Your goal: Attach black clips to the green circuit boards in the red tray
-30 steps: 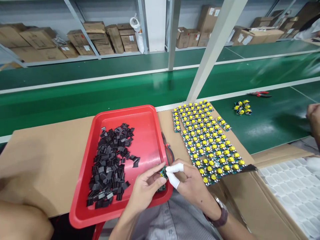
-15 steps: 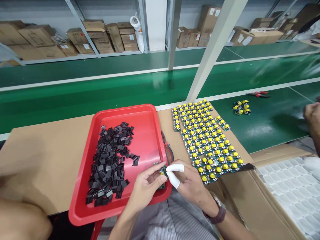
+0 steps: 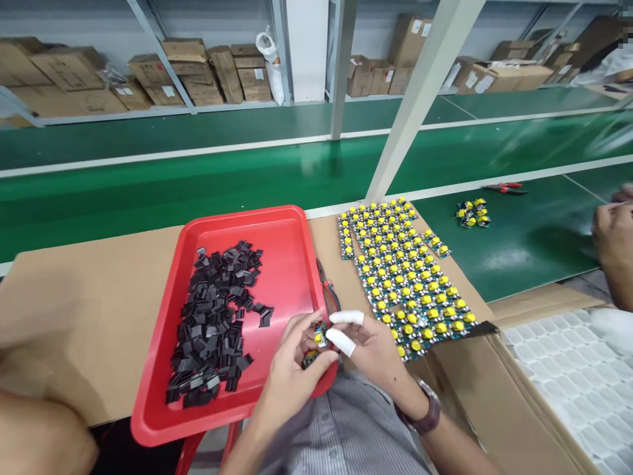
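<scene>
A small circuit board with a yellow part (image 3: 319, 336) is up between my two hands, over the near right corner of the red tray (image 3: 297, 231). My left hand (image 3: 289, 366) holds it between thumb and fingers, and another board (image 3: 310, 359) shows low in the palm. My right hand (image 3: 373, 353) wears white covers on the thumb and a finger, whose tips close at the board's right edge. Small black folded pieces (image 3: 212, 323) are heaped in the tray's left half. Rows of similar boards (image 3: 405, 277) with yellow parts cover the cardboard to the right.
Pliers (image 3: 331, 293) lie partly hidden beside the tray. A small group of boards (image 3: 473, 213) and red-handled pliers (image 3: 507, 189) rest on the green bench. A carton of white packing (image 3: 568, 369) stands at right. Another person's hands (image 3: 613, 237) are at far right, a bare limb at lower left.
The board in my hands has turned, so its yellow part shows more plainly. My right thumb and finger have shifted their hold slightly. A second board now shows more in my left palm.
</scene>
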Demonstrator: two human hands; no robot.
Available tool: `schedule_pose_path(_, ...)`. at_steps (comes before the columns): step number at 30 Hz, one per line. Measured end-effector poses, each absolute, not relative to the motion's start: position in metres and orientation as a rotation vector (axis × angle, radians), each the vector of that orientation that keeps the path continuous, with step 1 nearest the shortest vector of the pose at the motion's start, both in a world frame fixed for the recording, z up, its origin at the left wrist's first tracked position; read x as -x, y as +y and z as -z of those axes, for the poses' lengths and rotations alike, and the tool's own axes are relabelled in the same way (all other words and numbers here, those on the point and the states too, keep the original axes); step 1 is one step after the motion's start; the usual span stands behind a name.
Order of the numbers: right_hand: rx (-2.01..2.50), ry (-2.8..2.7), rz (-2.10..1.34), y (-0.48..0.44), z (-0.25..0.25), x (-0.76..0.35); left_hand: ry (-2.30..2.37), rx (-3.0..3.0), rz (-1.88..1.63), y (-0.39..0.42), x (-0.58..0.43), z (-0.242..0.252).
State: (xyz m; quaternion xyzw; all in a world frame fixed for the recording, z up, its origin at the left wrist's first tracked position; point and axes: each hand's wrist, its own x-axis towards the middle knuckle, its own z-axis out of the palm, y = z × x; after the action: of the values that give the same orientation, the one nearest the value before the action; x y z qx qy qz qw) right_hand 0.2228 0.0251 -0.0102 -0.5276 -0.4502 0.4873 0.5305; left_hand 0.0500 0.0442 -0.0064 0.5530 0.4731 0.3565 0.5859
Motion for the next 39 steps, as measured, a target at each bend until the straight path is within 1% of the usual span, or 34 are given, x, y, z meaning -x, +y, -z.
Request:
schedule_pose_path(4,1.089,-0.926,-1.287,0.024,0.015,-0.219,1.215,-1.629,-1.07,0.042,-0.052,0.009)
schedule_pose_path(8,1.05,-0.982,-1.228,0.016,0.018,-0.214,1.244,-1.865,-1.209,0.039,-0.053,0.008)
schedule_pose_path(14,1.082,-1.105,-1.096,0.013,0.021,-0.21,1.215,-1.897,-1.319,0.036,-0.054,0.008)
schedule_pose_path(26,1.003,-1.275,-1.085,0.019,0.013,-0.208,1.262,-1.947,-1.359,0.037,-0.051,-0.001)
schedule_pose_path(34,1.1,-1.38,-0.772,0.029,0.0,-0.206,1.114,-2.169,-1.38,0.057,-0.048,0.022)
schedule_pose_path(36,1.21,-1.347,-0.719,0.04,0.0,-0.226,1.073,-2.238,-1.327,0.066,-0.05,0.023)
schedule_pose_path(39,1.42,-1.158,-0.569,0.066,0.0,-0.294,0.993,-2.26,-1.306,0.072,-0.041,0.02)
